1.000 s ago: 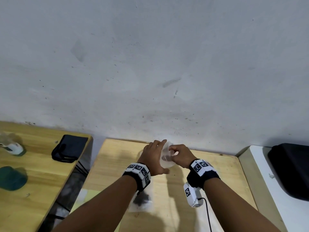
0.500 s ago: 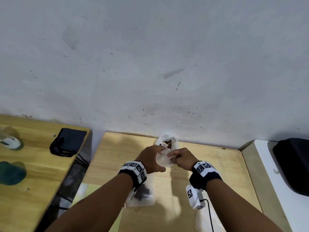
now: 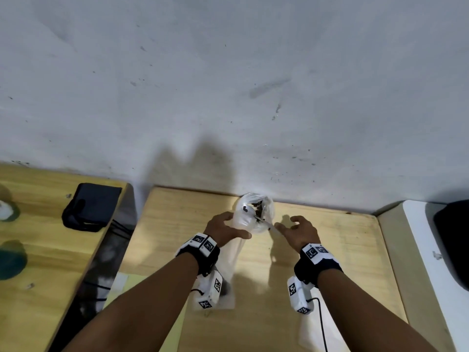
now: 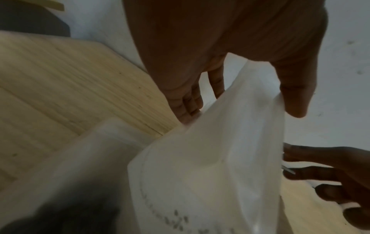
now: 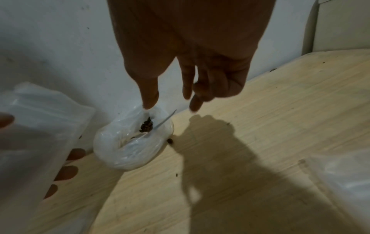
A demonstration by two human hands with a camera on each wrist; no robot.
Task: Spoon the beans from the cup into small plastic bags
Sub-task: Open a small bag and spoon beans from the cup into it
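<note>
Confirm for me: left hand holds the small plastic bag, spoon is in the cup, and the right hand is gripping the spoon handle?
Not quite. The right wrist view shows the right hand open above the spoon, not gripping it. The left hand does hold the plastic bag, and the spoon stands in the cup.

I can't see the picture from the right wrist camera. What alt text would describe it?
A right hand reaches down, fingers loose, toward a spoon handle sticking out of a clear cup of dark beans on a wooden table. At left, fingers of the left hand show behind a plastic bag.
</note>
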